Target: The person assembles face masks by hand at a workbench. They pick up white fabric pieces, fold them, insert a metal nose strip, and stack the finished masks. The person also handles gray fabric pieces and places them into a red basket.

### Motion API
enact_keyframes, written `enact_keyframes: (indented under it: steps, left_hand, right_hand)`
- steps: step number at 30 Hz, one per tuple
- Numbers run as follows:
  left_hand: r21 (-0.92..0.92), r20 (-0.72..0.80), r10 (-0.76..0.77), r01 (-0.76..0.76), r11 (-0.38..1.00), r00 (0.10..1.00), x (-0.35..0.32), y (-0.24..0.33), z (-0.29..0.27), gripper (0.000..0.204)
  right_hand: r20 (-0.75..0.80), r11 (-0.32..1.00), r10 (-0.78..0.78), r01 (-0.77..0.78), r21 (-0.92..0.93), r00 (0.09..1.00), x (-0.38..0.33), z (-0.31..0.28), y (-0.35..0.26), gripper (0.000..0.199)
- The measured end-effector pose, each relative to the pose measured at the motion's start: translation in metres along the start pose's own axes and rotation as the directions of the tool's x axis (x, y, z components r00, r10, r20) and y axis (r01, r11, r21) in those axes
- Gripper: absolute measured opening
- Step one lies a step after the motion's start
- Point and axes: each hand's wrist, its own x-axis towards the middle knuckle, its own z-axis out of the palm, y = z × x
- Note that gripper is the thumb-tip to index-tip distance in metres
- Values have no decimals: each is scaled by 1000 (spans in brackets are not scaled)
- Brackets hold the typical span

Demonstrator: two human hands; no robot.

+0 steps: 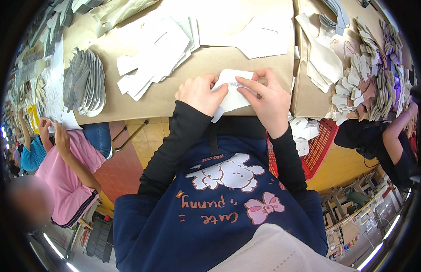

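both hands pinch the white card piece (232,93) flat at the near edge of the brown table (174,97), left hand (199,93) closed on its left end and right hand (267,102) pressing its top, so firm, even fingertip pressure probably keeps any crease straight.

A small oval label (238,85) sits on the white card piece (231,93) that I pinch between my hands.

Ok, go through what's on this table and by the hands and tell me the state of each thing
white cut piece, flat on the table edge, pinched by both hands
left hand, gripping the piece
right hand, fingers pressing the piece
loose white pieces, scattered heap
grey stack, fanned
red basket, holding white pieces
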Motion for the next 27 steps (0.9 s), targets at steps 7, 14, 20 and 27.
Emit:
enact_keyframes:
  steps: [7, 14, 20, 27]
  left_hand:
    - [23, -101, 83, -81, 996, 991, -1, -1, 1, 32]
    - [220, -250, 276, -223, 950, 928, -19, -6, -15, 25]
    - [250, -113, 640, -602, 759, 760, -32, -21, -21, 39]
    - [292, -114, 602, -552, 781, 790, -38, -23, 13, 49]
  right_hand:
    - [9, 997, -63, 64, -51, 998, 7, 7, -9, 19]
    - [23, 998, -45, 46, -48, 999, 8, 3, -13, 17]
    - [29, 999, -29, 30, -39, 999, 9, 5, -13, 18]
    - [33, 997, 38, -35, -70, 999, 4, -8, -6, 21]
